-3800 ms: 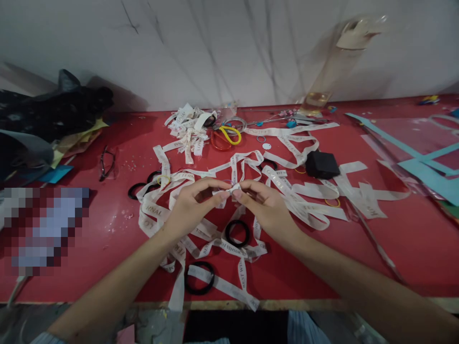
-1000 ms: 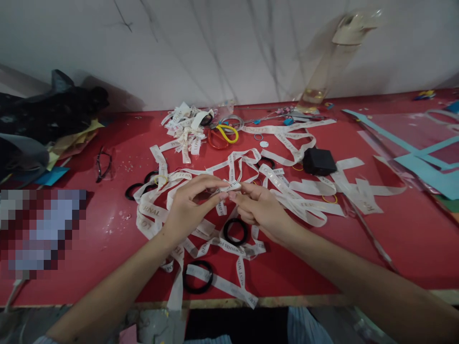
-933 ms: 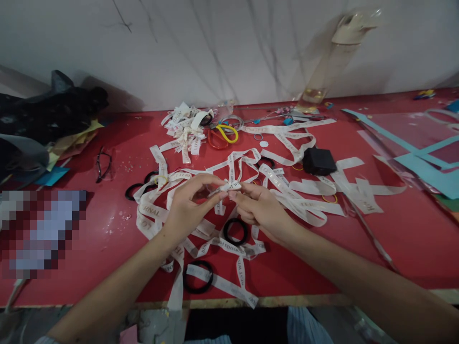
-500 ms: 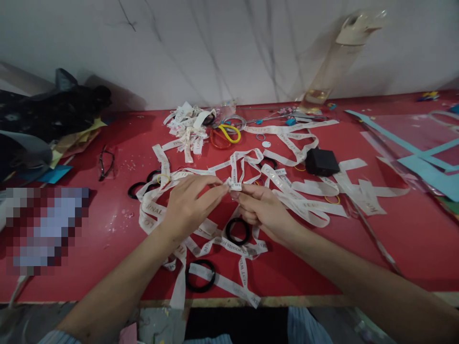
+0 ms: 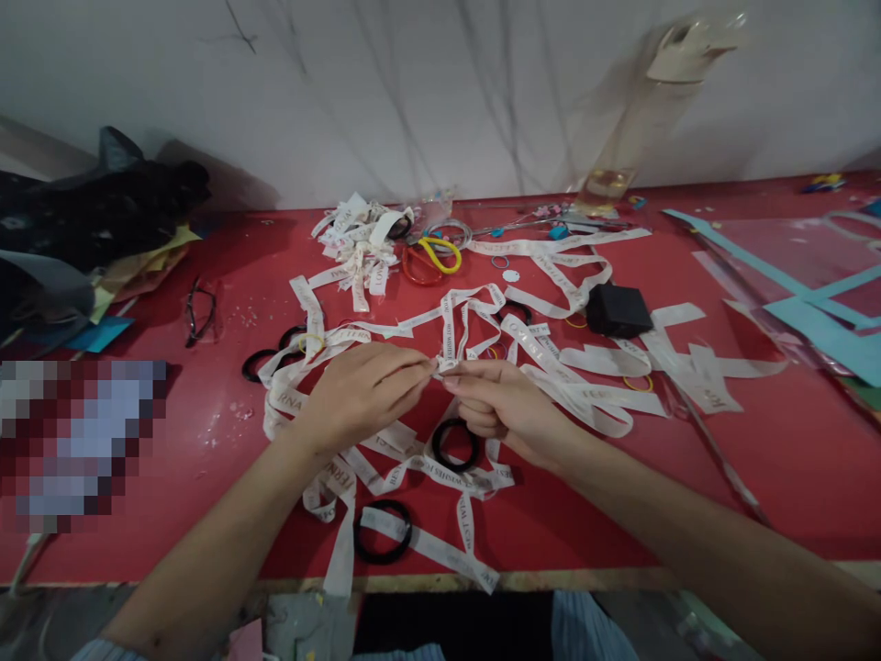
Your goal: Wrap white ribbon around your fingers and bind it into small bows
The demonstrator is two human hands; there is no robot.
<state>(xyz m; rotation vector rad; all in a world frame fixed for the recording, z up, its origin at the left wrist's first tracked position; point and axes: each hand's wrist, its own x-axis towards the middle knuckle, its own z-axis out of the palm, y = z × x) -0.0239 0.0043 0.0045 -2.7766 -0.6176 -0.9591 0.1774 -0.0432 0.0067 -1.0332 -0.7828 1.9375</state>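
Observation:
Between the fingertips of my two hands is a narrow white printed ribbon (image 5: pixel 449 335), pinched into a small fold. My left hand (image 5: pixel 368 390) is closed on it from the left, thumb against fingers. From the right, my right hand (image 5: pixel 506 399) grips the same fold between thumb and forefinger, with its other fingers curled under. The ribbon runs up and away from the fingertips in a loop. Wider printed ribbon (image 5: pixel 440 473) lies tangled around and below both hands. One black ring (image 5: pixel 455 445) rests just under my right hand, and another black ring (image 5: pixel 384 532) lies nearer the table's front edge.
A heap of ribbon bows (image 5: pixel 358 239) sits at the back beside yellow-handled scissors (image 5: pixel 441 255). A black block (image 5: pixel 618 310) weighs on ribbon at the right. Glasses (image 5: pixel 199 312) lie left. A spray bottle (image 5: pixel 619 156) leans at the wall; blue strips (image 5: pixel 812 296) lie far right.
Both hands stay in nearly the same place. The pinched ribbon end has turned and tightened between the fingertips, and my left fingers have straightened and drawn closer together.

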